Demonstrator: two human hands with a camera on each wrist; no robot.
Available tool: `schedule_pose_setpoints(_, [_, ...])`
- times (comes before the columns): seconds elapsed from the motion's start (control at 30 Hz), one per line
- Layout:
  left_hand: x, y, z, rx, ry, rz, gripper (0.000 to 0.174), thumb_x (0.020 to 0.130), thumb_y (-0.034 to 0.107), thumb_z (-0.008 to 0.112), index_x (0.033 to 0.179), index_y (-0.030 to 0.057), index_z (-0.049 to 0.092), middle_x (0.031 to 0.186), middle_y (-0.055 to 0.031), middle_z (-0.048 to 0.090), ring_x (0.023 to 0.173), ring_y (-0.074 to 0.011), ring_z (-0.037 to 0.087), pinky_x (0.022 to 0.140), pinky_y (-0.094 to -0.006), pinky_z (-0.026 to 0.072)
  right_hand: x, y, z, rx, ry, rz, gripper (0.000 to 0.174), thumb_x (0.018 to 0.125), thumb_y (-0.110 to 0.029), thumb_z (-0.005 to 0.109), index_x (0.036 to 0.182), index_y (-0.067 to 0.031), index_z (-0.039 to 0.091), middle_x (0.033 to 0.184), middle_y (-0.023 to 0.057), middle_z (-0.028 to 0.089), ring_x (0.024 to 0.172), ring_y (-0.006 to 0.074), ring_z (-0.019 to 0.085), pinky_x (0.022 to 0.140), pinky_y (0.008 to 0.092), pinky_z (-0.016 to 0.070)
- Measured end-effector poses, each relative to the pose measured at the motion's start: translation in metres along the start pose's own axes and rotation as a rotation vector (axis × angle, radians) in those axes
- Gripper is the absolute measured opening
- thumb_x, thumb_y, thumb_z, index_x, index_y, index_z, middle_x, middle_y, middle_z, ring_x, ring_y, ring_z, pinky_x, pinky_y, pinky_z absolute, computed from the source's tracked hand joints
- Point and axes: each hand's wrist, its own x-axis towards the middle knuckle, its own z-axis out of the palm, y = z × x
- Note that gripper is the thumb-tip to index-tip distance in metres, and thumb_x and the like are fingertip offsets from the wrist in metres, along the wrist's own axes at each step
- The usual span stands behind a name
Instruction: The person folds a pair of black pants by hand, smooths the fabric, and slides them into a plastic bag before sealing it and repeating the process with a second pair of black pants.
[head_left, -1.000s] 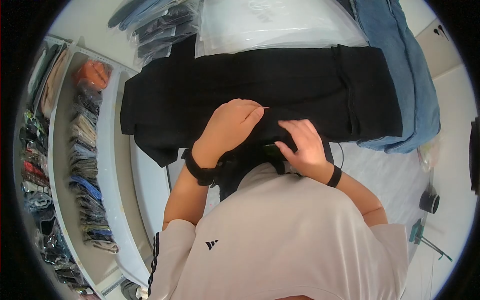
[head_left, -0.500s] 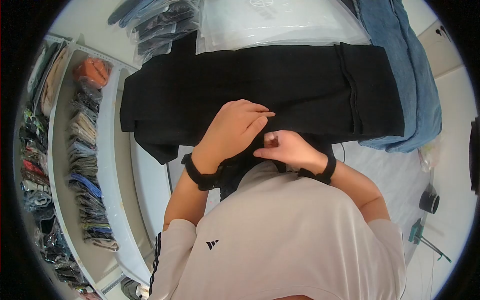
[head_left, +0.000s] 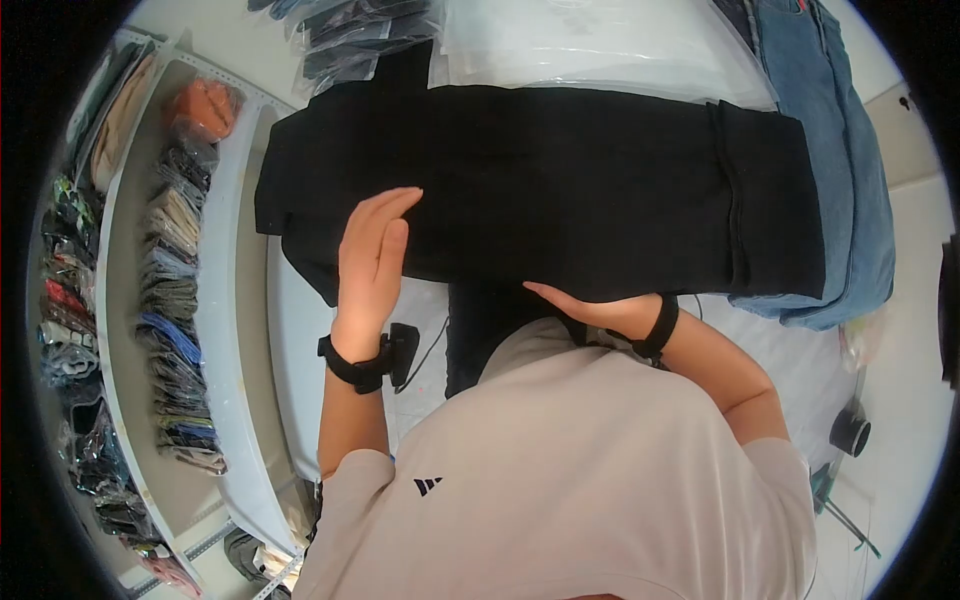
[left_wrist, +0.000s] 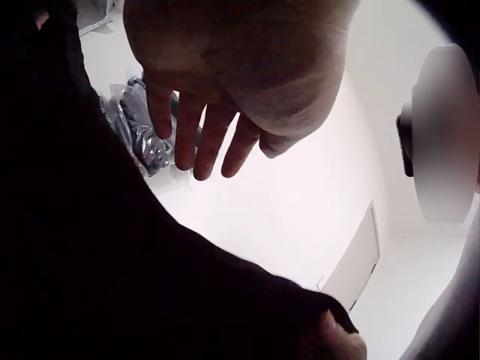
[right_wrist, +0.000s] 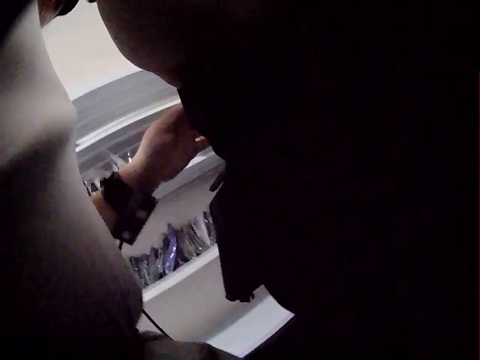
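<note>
Black folded trousers (head_left: 560,190) lie across the middle of the head view. Over their near edge at the left, the left hand (head_left: 370,270) has its fingers straight and together, tips above the cloth. The left wrist view shows that hand (left_wrist: 232,82) with spread fingers and nothing in them. At the near edge, right of centre, the right hand (head_left: 620,315) has its thumb extended along the cloth; its fingers are hidden under the fabric. Dark cloth (right_wrist: 337,210) fills much of the right wrist view, with the left hand (right_wrist: 165,150) beyond it.
Clear plastic bags (head_left: 600,45) lie behind the trousers, bagged garments (head_left: 365,40) at the back left. Blue jeans (head_left: 840,190) are stacked at the right. A shelf unit (head_left: 255,270) of bagged clothes stands at the left; a black cylindrical object (head_left: 850,430) is at the far right.
The left hand has moved left, away from the right hand. The right hand's fingers have gone out of sight under the near edge of the black cloth. The head view has shifted slightly.
</note>
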Motion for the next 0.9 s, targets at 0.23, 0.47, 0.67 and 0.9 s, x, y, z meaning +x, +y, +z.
schedule_pose_setpoints(0.23, [-0.024, -0.006, 0.017, 0.362, -0.39, 0.213, 0.055, 0.072, -0.003, 0.06, 0.125, 0.0126, 0.056, 0.135, -0.0074, 0.049, 0.128, -0.0267, 0.042, 0.107, -0.048, 0.0298, -0.003, 0.03, 0.019, 0.419, -0.289, 0.377, 0.063, 0.093, -0.055, 0.047, 0.112, 0.004, 0.063, 0.115, 0.0219, 0.061, 0.105, 0.0258, 0.06, 0.091, 0.0315, 0.0461])
schedule_pose_setpoints(0.47, [-0.03, -0.029, 0.053, 0.489, -0.262, 0.514, 0.041, 0.077, 0.006, 0.062, 0.117, 0.0153, 0.061, 0.13, -0.0033, 0.054, 0.12, -0.0217, 0.05, 0.102, -0.0426, 0.0359, -0.027, 0.042, 0.022, 0.365, -0.177, 0.02, 0.059, 0.094, -0.045, 0.052, 0.13, 0.0016, 0.05, 0.104, 0.0226, 0.064, 0.091, 0.031, 0.065, 0.082, 0.0366, 0.0493])
schedule_pose_setpoints(0.67, [-0.023, -0.03, 0.049, 0.293, -0.194, 0.522, 0.039, 0.067, -0.003, 0.061, 0.103, 0.0103, 0.066, 0.109, -0.0089, 0.059, 0.103, -0.027, 0.055, 0.089, -0.0416, 0.0425, -0.058, 0.045, 0.002, -0.293, 0.207, -0.688, 0.051, 0.078, -0.011, 0.066, 0.127, -0.0037, 0.052, 0.11, 0.0145, 0.063, 0.099, 0.0302, 0.062, 0.084, 0.0397, 0.0508])
schedule_pose_setpoints(0.9, [-0.019, -0.03, 0.043, 0.264, -0.264, 0.519, 0.049, 0.056, -0.001, 0.071, 0.104, 0.009, 0.063, 0.11, -0.0071, 0.057, 0.103, -0.0259, 0.054, 0.09, -0.0419, 0.0416, -0.062, 0.073, 0.017, -0.923, 0.628, -0.068, 0.069, 0.064, -0.009, 0.074, 0.129, -0.0163, 0.052, 0.136, 0.0166, 0.046, 0.124, 0.0313, 0.045, 0.104, 0.0532, 0.0294])
